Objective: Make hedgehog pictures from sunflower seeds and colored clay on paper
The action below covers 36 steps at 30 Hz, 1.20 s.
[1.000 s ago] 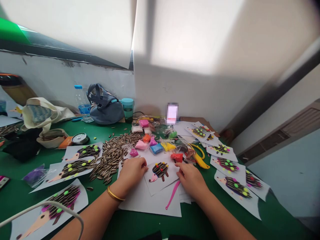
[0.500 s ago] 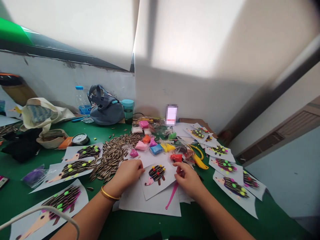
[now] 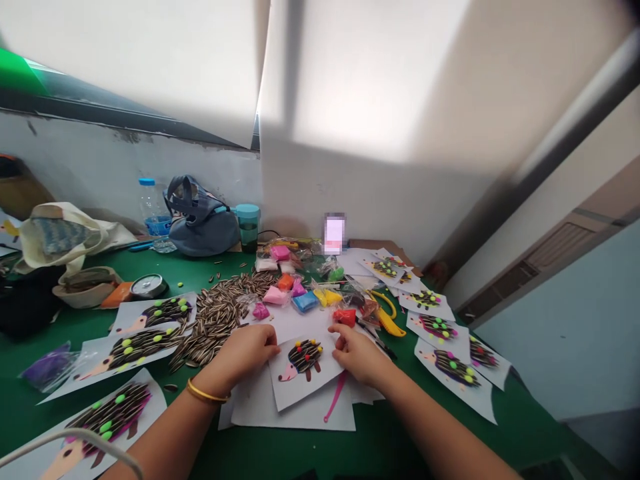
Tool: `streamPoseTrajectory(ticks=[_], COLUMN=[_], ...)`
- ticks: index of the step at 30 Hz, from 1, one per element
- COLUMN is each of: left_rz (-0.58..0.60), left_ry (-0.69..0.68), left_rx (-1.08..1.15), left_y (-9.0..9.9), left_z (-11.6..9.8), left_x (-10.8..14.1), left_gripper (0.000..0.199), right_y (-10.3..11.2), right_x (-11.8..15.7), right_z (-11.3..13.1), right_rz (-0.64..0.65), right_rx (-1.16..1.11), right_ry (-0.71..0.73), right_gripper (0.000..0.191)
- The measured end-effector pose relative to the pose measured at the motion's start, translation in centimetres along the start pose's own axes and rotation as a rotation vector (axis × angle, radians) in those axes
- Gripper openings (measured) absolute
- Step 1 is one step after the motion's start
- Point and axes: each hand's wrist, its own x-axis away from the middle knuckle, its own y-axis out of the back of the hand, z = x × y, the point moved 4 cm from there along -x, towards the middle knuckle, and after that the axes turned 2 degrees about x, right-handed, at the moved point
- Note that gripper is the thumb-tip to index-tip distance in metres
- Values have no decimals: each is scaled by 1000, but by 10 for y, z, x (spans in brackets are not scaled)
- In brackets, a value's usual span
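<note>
A white card with a hedgehog picture (image 3: pixel 306 360), its spines made of striped seeds with red and yellow dots, lies tilted on larger white paper (image 3: pixel 250 408). My left hand (image 3: pixel 256 347), with a gold bangle at the wrist, pinches the card's upper left edge. At the card's upper right edge is my right hand (image 3: pixel 356 350), thumb and fingers closed around that edge. A pink plastic tool (image 3: pixel 334 398) rests on the paper just below my right hand. Behind the hands are a red clay packet (image 3: pixel 345 317) and a blue one (image 3: pixel 305 302).
A heap of striped seeds (image 3: pixel 220 317) lies left of the paper. Other hedgehog cards (image 3: pixel 453 373) lie on both sides. Yellow scissors (image 3: pixel 390 323) are at the right. A blue bag (image 3: pixel 203 230), bottle (image 3: pixel 155 217) and cup (image 3: pixel 248 228) stand at the back. A pale cable crosses the lower left.
The view has shifted slightly, so most things appear farther left. My right hand's fingers have closed in on the card's right edge. My left hand stays at the left edge.
</note>
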Motion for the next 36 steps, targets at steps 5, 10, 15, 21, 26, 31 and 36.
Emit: streamPoseTrajectory(ticks=[5, 10, 15, 21, 26, 31, 36], left_rz=[20, 37, 50, 60, 56, 54, 40], left_ry=[-10, -17, -40, -20, -17, -7, -6], left_rx=[-1, -17, -54, -59, -77, -111, -139], left_y=[-2, -2, 2, 3, 0, -1, 0], left_z=[4, 4, -2, -4, 0, -1, -6], left_x=[-2, -3, -2, -3, -7, -9, -6], left_gripper=[11, 15, 33, 37, 40, 40, 38], right_y=[-1, -5, -2, 6, 21, 88, 155], right_x=[8, 17, 25, 42, 48, 28, -4], right_z=[7, 7, 4, -9, -32, -77, -135], right_rz=[-51, -101, -147, -253, -340, -659, -794], right_rx=[59, 40, -110, -472, -838, -831, -690], right_ry=[70, 102, 60, -43, -204, -177, -249], right_gripper=[46, 48, 42, 33, 50, 55, 55])
